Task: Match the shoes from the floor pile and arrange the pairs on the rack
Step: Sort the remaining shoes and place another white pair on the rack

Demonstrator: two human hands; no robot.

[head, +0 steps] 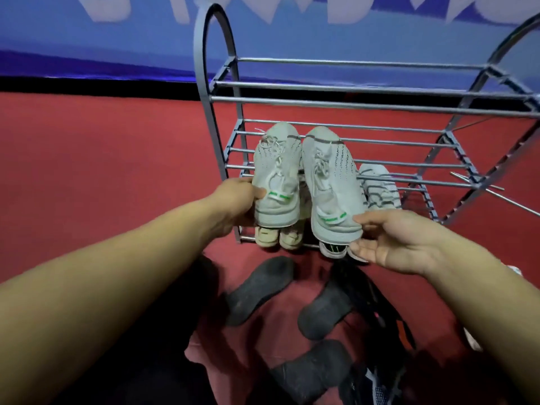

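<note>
Two matching pale grey knit sneakers with green heel marks lie toes-forward on the middle shelf of the grey metal rack [380,105]. My left hand [233,200] grips the heel of the left sneaker [276,173]. My right hand [391,238] holds the heel of the right sneaker [330,182], thumb on top and fingers underneath. A white sneaker with grey stripes [378,184] sits on the same shelf to the right. On the bottom shelf, cream shoes [277,238] and a white shoe with dark marks [333,249] poke out.
Dark shoes lie on the red floor in front of the rack: soles-up ones [257,287] [324,311] [312,369] and a black strappy one [377,305]. A blue banner wall stands behind. The rack's top shelf bars carry nothing.
</note>
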